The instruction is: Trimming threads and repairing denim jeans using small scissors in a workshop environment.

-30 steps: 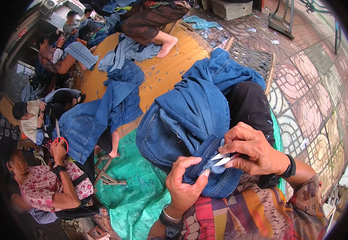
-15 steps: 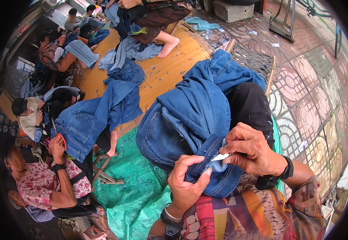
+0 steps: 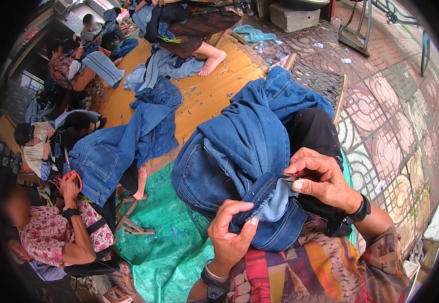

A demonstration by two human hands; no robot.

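A pair of blue jeans [image 3: 239, 136] lies bunched over my lap and knee, its waistband folded so that a paler, frayed inner edge shows. Thumb and fingers of my left hand [image 3: 230, 235] pinch the waistband near that edge. Just above and to the right, my right hand [image 3: 320, 179] is closed on small pointed metal thread snips [image 3: 289, 177]; most of the tool is hidden in the fingers. The tips are next to the pale inside of the waistband, and I cannot tell whether they touch it.
Left of me a person holds orange-handled scissors [image 3: 73, 177] over other jeans [image 3: 101, 161]. A green tarp [image 3: 169, 242] and a wooden board [image 3: 204, 101] with scraps lie ahead. Other people sit farther off with denim. Patterned paving [image 3: 381, 136] is to the right.
My right hand has shifted up and right, drawing the snips off the waistband edge. My left hand has lowered slightly, still pinching the denim.
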